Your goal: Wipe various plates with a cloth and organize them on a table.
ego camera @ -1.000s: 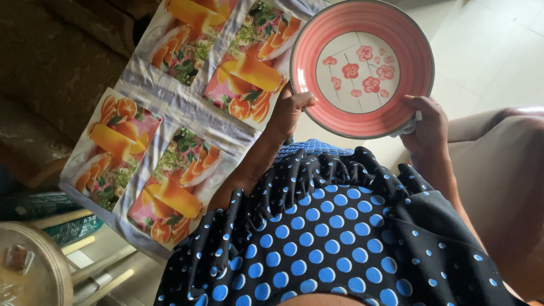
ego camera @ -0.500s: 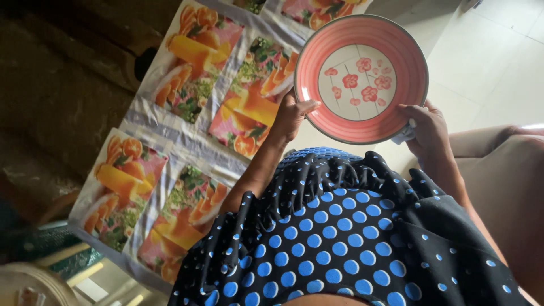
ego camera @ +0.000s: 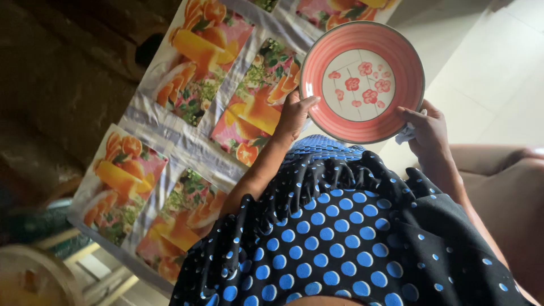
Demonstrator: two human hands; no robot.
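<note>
the plate [ego camera: 362,82] has a broad pink rim banded with paler rings, a thin grey edge, and a white centre with red-pink blossoms. left of the plate, the tablecloth [ego camera: 187,130] shows orange fruit, green leaves and pink panels between pale grey bands. below the plate, the garment [ego camera: 340,238] is black with blue dots.

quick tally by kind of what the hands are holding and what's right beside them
plate, pink rim with red flowers: 1, gripped at its edges by left hand and right hand
white cloth: 1, under the right hand
fruit-print table cover: 1
Total: 3
</note>
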